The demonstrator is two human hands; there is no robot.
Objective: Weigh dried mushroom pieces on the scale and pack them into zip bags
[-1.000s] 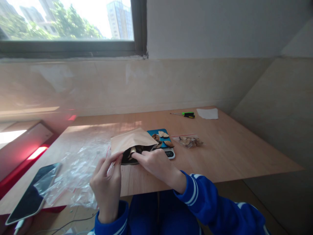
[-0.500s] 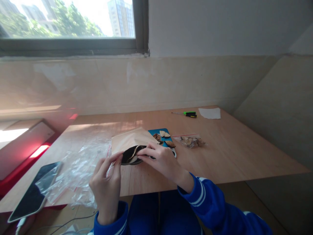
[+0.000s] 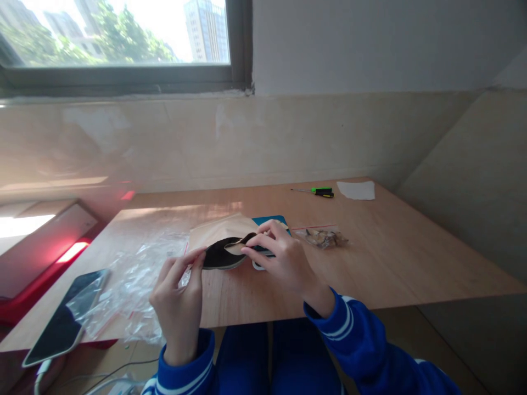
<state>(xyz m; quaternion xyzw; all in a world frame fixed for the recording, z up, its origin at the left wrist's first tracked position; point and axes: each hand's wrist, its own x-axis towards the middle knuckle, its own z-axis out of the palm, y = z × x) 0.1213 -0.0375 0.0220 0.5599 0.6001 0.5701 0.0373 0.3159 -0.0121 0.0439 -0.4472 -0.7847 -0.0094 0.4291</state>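
Your right hand (image 3: 284, 260) has just drawn the dried slice (image 3: 235, 249) up to the open mouth of the kraft-paper bag (image 3: 220, 227), fingers pinching it, so it appears partly out; your left hand (image 3: 179, 299) pinches the rim.

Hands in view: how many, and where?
2. The bare left hand pinches the left edge of the open, brown, dark-lined paper bag. The bare right hand pinches a pale, thin slice at the bag's opening. Neither is hidden.
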